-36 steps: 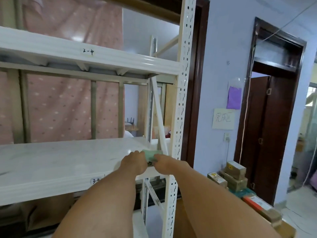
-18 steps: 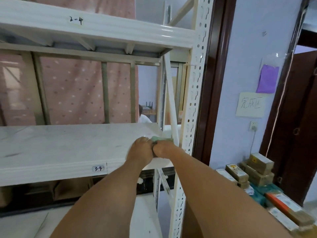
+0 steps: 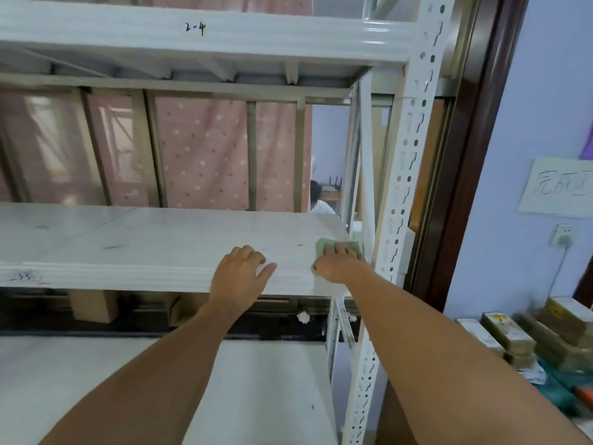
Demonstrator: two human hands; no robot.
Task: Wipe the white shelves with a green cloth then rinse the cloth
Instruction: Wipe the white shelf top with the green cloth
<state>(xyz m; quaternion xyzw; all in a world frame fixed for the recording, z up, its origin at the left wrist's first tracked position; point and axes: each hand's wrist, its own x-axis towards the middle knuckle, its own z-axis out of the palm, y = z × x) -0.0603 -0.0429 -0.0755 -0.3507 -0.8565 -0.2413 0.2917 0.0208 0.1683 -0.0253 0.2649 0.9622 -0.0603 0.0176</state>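
The white middle shelf (image 3: pixel 144 239) of a metal rack runs across the view, marked with dark scuffs. A green cloth (image 3: pixel 323 245) lies flat on its right front corner, next to the perforated white upright (image 3: pixel 406 175). My right hand (image 3: pixel 338 263) presses down on the cloth with its fingers spread over it, so most of the cloth is covered. My left hand (image 3: pixel 240 273) rests flat on the shelf's front edge, a little left of the cloth, and holds nothing.
Another white shelf (image 3: pixel 224 36) sits overhead, and a lower one (image 3: pixel 96 380) is below my arms. Cardboard boxes (image 3: pixel 545 335) are stacked on the floor at the right by a dark door frame (image 3: pixel 475 155). A pink dotted curtain (image 3: pixel 205 155) hangs behind the rack.
Both hands were together on the cloth at the shelf corner. My left hand has let go and moved left onto the shelf edge; my right hand now spreads the cloth flat.
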